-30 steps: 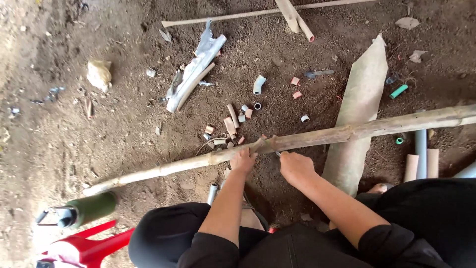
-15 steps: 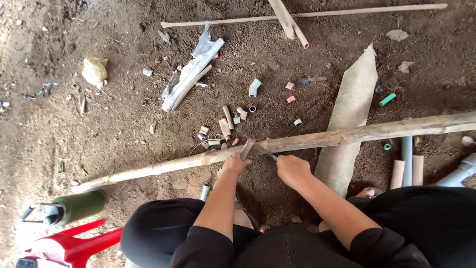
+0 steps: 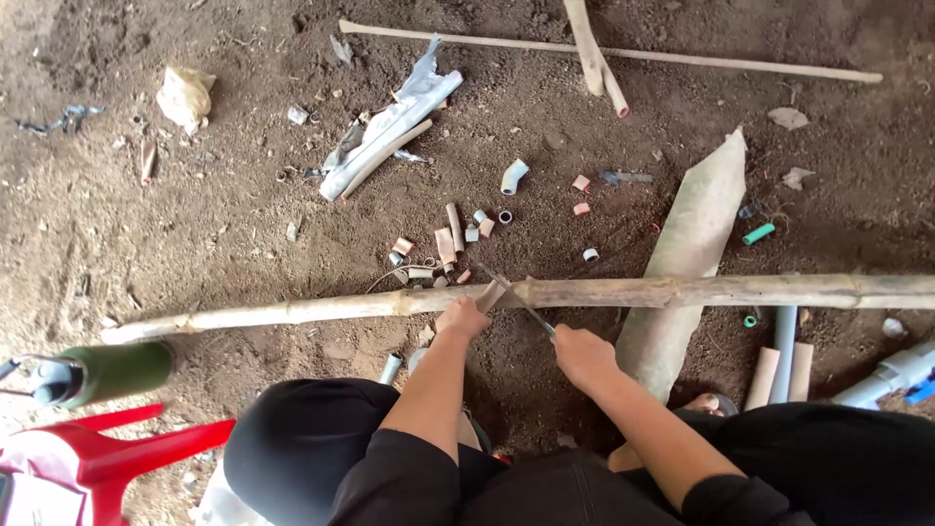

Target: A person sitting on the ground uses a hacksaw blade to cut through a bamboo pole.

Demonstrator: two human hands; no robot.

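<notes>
A long bamboo pole (image 3: 623,290) lies crosswise just beyond both hands. It is gripped by the left hand (image 3: 462,318), while a thin blade (image 3: 521,304) is held closed-fisted in the right hand (image 3: 582,353), angled up-left onto the pole.

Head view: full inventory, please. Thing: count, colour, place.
bamboo pole: one, tan, lying across the dirt left to right
blade: one, dark and thin, set against the pole
short pipe offcuts: many, tan and grey, on the dirt beyond the pole
curved sheath: one, pale brown, under the pole at right
thin sticks: two, tan, crossed at top
torn grey scrap: one, upper middle
green bottle: one, lower left
red stool: one, bottom left
grey pipes: some, right edge
left hand: on the pole
right hand: holds the blade
</notes>
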